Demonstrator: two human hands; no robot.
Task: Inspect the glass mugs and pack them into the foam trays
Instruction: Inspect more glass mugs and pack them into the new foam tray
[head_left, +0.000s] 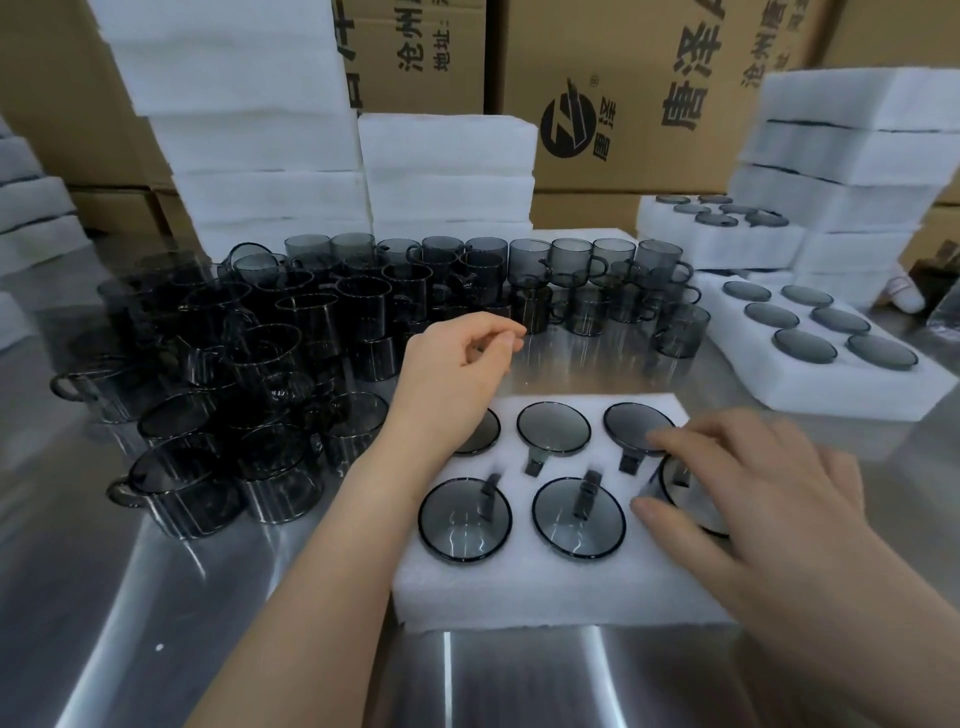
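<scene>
seating step: right hand (753, 499), fingers spread and fairly flat, rests on the glass mug (680, 478) in the near-right pocket of the foam tray (519, 587); the other five pockets look filled. judgement: press straight down, handle aligned to its slot, light even force. left hand (457, 364), loosely curled and holding nothing, hovers beyond the tray, with loose mugs (311, 322) crowded just ahead and left of it on the table (208, 597). filled tray (831, 384) lies beyond the right hand.

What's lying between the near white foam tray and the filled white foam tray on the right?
Only bare steel table top lies between the near white foam tray and the filled white foam tray at right, per the head view.
</scene>
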